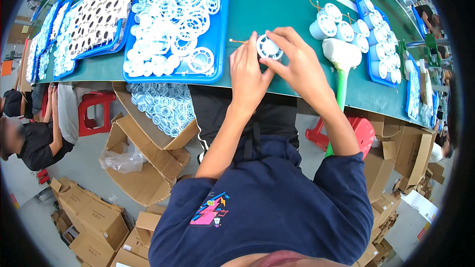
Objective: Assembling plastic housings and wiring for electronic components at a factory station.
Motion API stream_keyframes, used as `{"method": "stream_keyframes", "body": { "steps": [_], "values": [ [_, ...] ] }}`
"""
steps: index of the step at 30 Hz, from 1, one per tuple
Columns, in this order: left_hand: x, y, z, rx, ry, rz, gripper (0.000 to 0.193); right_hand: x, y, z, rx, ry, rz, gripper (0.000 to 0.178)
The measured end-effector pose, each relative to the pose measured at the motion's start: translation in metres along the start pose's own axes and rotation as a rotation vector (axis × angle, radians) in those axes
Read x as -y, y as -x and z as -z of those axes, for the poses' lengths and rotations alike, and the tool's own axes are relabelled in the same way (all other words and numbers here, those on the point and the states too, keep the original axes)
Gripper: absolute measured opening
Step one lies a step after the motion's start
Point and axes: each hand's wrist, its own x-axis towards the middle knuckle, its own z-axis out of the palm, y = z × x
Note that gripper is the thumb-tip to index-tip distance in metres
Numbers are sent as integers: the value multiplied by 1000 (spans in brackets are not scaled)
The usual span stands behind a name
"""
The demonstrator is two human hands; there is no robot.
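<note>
Near the table's front edge I hold a small pale-blue round plastic housing (269, 48) with a slotted white ring on its top. My left hand (247, 71) closes around its left side, and thin orange wires (238, 41) stick out beside those fingers. The thumb and fingers of my right hand (299, 59) grip the ring's rim from the right. To the right lies a mallet with a white head (342, 53) and a green handle (341, 89). Beyond it stands a cluster of similar housings (323, 27), some with wires. The underside of the held housing is hidden.
A blue tray (221, 44) of loose rings and small discs lies to my left, beside a tray of white parts with dark holes (106, 10). Another blue tray (363, 7) of housings stands at right. Below the table are a carton of blue rings (166, 109) and red stools (96, 113).
</note>
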Motion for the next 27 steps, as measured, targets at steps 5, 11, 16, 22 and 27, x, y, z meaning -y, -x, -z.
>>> {"method": "stream_keyframes", "body": {
  "steps": [5,11,16,22,27],
  "values": [
    [-5,0,-1,-19,44,-21,87,2,1,-3,-16,-121,-68,49],
    [-3,5,-1,9,44,3,84,1,7,-5,-50,-95,-54,49],
    [-5,4,-1,-4,67,44,84,0,7,-9,-66,-76,-48,50],
    [-7,0,-7,-32,101,38,76,-7,13,0,-61,18,-66,53],
    [-9,-1,2,-53,126,73,69,-35,75,32,-317,418,-326,56]
  ]
}}
